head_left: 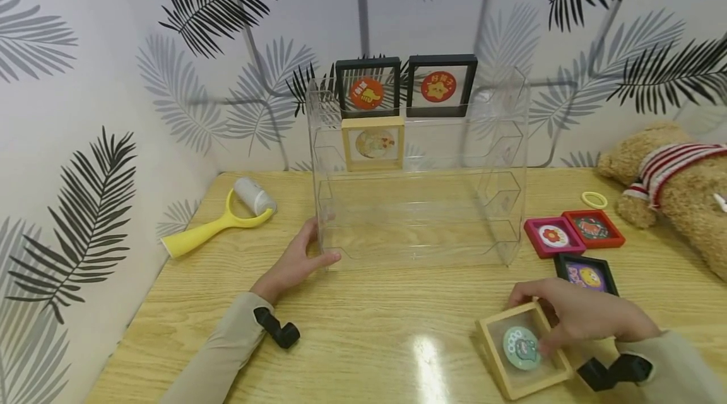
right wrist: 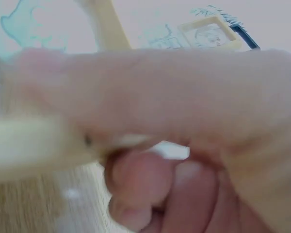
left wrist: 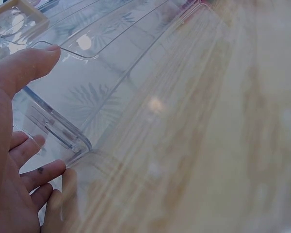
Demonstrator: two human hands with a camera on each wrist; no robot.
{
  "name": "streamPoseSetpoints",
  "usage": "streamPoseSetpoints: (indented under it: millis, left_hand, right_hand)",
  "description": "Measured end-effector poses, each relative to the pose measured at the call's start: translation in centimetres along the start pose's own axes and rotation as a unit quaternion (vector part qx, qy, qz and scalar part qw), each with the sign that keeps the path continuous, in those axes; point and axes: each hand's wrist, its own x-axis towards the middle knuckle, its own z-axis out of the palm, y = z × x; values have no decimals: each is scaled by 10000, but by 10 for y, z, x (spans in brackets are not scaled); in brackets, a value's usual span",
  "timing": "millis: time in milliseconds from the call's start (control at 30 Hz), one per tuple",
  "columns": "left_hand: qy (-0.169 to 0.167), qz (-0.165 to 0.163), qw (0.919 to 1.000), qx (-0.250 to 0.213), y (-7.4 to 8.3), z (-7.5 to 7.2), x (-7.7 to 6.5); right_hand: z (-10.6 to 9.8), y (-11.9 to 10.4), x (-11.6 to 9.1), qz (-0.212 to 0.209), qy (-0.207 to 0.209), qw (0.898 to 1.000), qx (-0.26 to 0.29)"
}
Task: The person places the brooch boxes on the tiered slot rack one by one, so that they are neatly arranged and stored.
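A clear acrylic display rack [head_left: 417, 259] with several tiers stands on the table. My left hand [head_left: 296, 259] holds its lower left corner, thumb in front and fingers around the side; the left wrist view shows fingertips at the clear panel [left wrist: 89, 116]. At the front right, my right hand [head_left: 579, 312] grips a pale yellow square frame [head_left: 511, 385] holding a round green badge [head_left: 521, 348]. That frame is tilted, its thumb over the front; the far fingers are partly hidden. The rack's upper tiers hold two black frames [head_left: 368, 113] and a pale yellow frame [head_left: 372, 165].
To the right lie a magenta frame [head_left: 553, 237], a red frame [head_left: 593, 228] and a black frame [head_left: 587, 274]. Beyond them are a yellow ring [head_left: 594, 200] and a teddy bear [head_left: 681, 196]. A yellow slingshot-shaped handle [head_left: 199, 237] lies left beside a grey-white cylinder [head_left: 254, 196].
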Motion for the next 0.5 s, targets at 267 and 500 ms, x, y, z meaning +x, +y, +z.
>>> streamPoseSetpoints:
  millis: [267,500]
  left_hand:
    - [40,37,10000,-21,0,-2,-3]
    - [43,90,9999,-26,-1,-1,0]
  right_hand:
    - [-2,-5,11,51,692,9933,919]
    - [-11,-11,13,-178,1179,9884,941]
